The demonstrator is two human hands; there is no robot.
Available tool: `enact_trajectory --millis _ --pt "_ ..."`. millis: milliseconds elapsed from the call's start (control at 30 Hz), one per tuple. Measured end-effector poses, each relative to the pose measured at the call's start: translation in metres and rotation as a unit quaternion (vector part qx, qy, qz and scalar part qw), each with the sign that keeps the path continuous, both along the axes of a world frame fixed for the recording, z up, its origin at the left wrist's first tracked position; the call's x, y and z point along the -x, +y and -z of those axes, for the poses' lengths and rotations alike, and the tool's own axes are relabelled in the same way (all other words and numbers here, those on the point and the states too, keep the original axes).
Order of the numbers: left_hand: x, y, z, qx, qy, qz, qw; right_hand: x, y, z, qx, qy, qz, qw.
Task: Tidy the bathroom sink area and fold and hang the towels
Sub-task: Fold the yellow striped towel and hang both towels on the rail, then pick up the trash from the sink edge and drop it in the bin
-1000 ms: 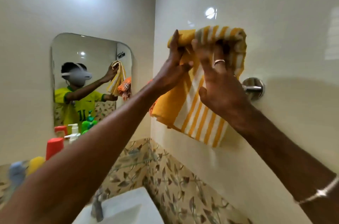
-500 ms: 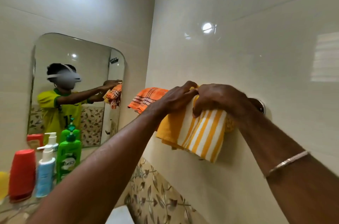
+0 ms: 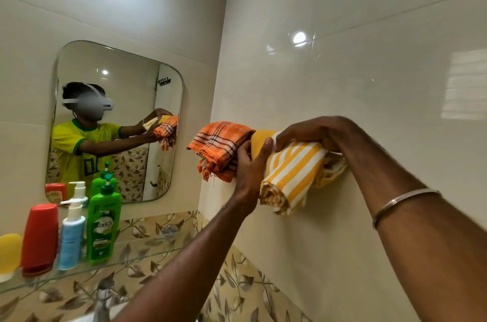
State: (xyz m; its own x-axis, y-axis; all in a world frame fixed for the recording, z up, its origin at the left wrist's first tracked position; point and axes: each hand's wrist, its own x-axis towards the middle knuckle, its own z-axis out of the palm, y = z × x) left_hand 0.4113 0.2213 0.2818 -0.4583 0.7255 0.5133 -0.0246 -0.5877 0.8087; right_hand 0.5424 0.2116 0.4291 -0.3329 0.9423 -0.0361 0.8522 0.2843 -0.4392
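Glossy cream wall tiles (image 3: pixel 369 32), glass shelf (image 3: pixel 126 259)

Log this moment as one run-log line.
step: hanging striped yellow towel | left hand: holds it | right hand: grips top | orange checked towel: hung beside

both hands (image 3: pixel 253 163) (image 3: pixel 313 132) gripping the yellow striped towel (image 3: pixel 292 174) on the wall, orange checked towel (image 3: pixel 221 147) just beside it
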Motion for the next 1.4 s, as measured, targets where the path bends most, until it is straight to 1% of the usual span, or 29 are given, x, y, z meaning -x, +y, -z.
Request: enact_trajectory --millis 67,133,200,267,300,367,433,533,633,700,733,800,867,900,967,1067,1167,1300,1400 --pt "0.011 -0.005 -0.002 0.045 0.010 0.032 0.998 -0.002 -0.001 0.002 0.016 0.012 -0.021 1.000" --pt "0.024 -0.012 -0.003 0.076 0.031 0.059 0.995 -0.002 0.004 0.003 -0.007 0.023 -0.033 0.999" --pt "0.033 -0.020 -0.006 0.119 0.082 0.059 0.988 0.002 0.003 0.007 -0.089 -0.017 -0.034 0.995" --pt "0.043 -0.022 -0.008 0.163 0.146 0.037 0.975 0.003 0.000 0.012 -0.181 -0.086 -0.038 0.979" --pt "0.045 -0.026 -0.010 0.176 0.174 0.028 0.969 0.004 -0.002 0.014 -0.206 -0.109 -0.038 0.972" --pt "0.049 -0.028 -0.008 0.191 0.201 0.016 0.961 0.005 -0.005 0.019 -0.233 -0.157 -0.031 0.959" --pt "0.048 -0.031 -0.006 0.189 0.211 0.011 0.959 0.004 -0.011 0.025 -0.278 -0.197 -0.029 0.940" --pt "0.044 -0.032 0.001 0.168 0.209 -0.009 0.963 0.001 -0.015 0.033 -0.361 -0.224 -0.029 0.905" --pt "0.044 -0.042 0.014 0.141 0.206 -0.032 0.968 0.002 -0.022 0.037 -0.394 -0.220 -0.030 0.892" --pt "0.051 -0.056 0.023 0.138 0.211 -0.055 0.966 0.008 -0.028 0.042 -0.431 -0.208 -0.029 0.878" --pt "0.058 -0.064 0.029 0.141 0.217 -0.077 0.963 0.015 -0.035 0.047 -0.459 -0.180 -0.034 0.870" --pt "0.074 -0.081 0.045 0.152 0.221 -0.120 0.956 0.034 -0.050 0.066 -0.528 -0.101 -0.063 0.841" --pt "0.097 -0.105 0.067 0.178 0.214 -0.144 0.950 0.064 -0.071 0.093 -0.558 -0.036 -0.108 0.822" --pt "0.111 -0.118 0.080 0.192 0.213 -0.153 0.946 0.083 -0.083 0.109 -0.550 -0.016 -0.135 0.824" --pt "0.138 -0.146 0.105 0.217 0.217 -0.172 0.936 0.117 -0.104 0.139 -0.493 -0.002 -0.185 0.850" --pt "0.184 -0.196 0.141 0.262 0.206 -0.194 0.923 0.171 -0.128 0.192 -0.390 -0.007 -0.251 0.886" --pt "0.231 -0.242 0.179 0.303 0.186 -0.235 0.905 0.221 -0.142 0.253 -0.306 -0.032 -0.293 0.905" --pt "0.286 -0.293 0.236 0.354 0.136 -0.272 0.885 0.286 -0.154 0.347 -0.209 -0.100 -0.352 0.907" --pt "0.322 -0.325 0.280 0.399 0.097 -0.302 0.860 0.335 -0.159 0.424 -0.163 -0.141 -0.410 0.886"
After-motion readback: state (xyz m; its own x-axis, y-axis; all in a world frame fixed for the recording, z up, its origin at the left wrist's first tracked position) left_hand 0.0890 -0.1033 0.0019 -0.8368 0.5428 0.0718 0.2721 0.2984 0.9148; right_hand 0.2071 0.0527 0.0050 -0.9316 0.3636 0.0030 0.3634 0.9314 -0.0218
